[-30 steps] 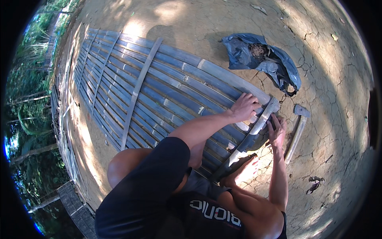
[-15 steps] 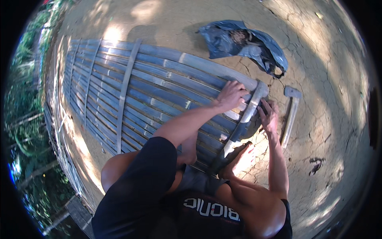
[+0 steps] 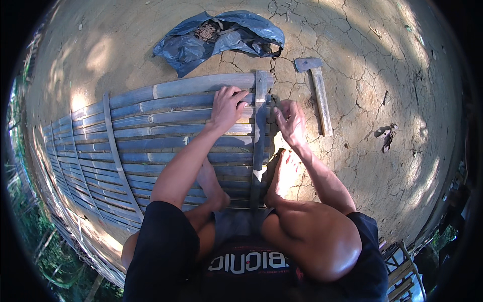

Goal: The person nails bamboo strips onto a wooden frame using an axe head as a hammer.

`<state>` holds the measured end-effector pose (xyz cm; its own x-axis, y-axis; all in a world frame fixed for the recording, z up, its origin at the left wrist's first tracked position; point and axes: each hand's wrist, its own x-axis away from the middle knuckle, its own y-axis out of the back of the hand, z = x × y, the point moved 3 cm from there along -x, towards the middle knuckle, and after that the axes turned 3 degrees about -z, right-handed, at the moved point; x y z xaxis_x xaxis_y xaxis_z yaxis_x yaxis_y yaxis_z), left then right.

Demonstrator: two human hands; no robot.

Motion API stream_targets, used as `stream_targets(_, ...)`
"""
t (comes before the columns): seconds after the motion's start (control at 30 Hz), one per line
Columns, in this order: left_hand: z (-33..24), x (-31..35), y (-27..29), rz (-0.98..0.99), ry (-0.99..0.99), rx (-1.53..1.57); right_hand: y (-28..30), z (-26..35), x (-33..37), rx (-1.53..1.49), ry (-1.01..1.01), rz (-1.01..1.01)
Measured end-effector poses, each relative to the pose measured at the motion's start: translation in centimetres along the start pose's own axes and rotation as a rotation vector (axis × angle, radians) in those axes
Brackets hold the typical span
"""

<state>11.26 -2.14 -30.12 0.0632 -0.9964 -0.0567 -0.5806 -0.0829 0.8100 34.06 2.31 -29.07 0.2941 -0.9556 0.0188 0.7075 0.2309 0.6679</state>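
Observation:
A panel of grey bamboo slats (image 3: 166, 143) lies on the ground, with a flat crosspiece (image 3: 259, 128) across its right end. My left hand (image 3: 227, 108) rests on the upper slats just left of the crosspiece. Its fingers are bent together; whatever may be between them is too small to make out. Just right of the slat ends, my right hand (image 3: 292, 122) is held with thumb and fingers apart and nothing visible in it. A hammer (image 3: 321, 100) with a wooden handle and dark metal head lies right of that hand.
Beyond the panel is a crumpled dark plastic bag (image 3: 251, 30), open, with a small brownish heap (image 3: 207, 31) inside. My bare feet (image 3: 288, 168) are at the near part of the panel. Two more strips (image 3: 118, 156) cross the slats farther left. Cracked earth surrounds it, with a dry leaf (image 3: 386, 137) at right.
The view has turned, so the panel, bag and hammer appear shifted left and rotated. Both hands stay close to the crosspiece; my right hand is now slightly apart from it.

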Motion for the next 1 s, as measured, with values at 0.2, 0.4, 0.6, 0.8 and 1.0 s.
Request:
stream_targets(0.2,-0.5,-0.3,-0.1,0.028,-0.011,-0.063,-3.3,0.7,4.3,0.058,-0.28,0.444)
stream_targets(0.4,-0.5,-0.7,-0.1,0.089,-0.124,-0.128,-3.8,0.6,4.4,0.188,-0.245,0.352)
stream_targets(0.6,-0.3,-0.7,0.2,0.063,-0.225,-0.174,-3.1,1.4,3.7,0.178,-0.215,0.401)
stream_targets(0.8,-0.4,-0.7,0.1,0.05,-0.214,-0.163,-2.9,1.5,3.7,0.141,-0.266,0.444)
stream_targets(1.0,-0.5,-0.5,0.0,0.049,-0.196,-0.163,-3.1,1.4,3.7,0.139,-0.293,0.472)
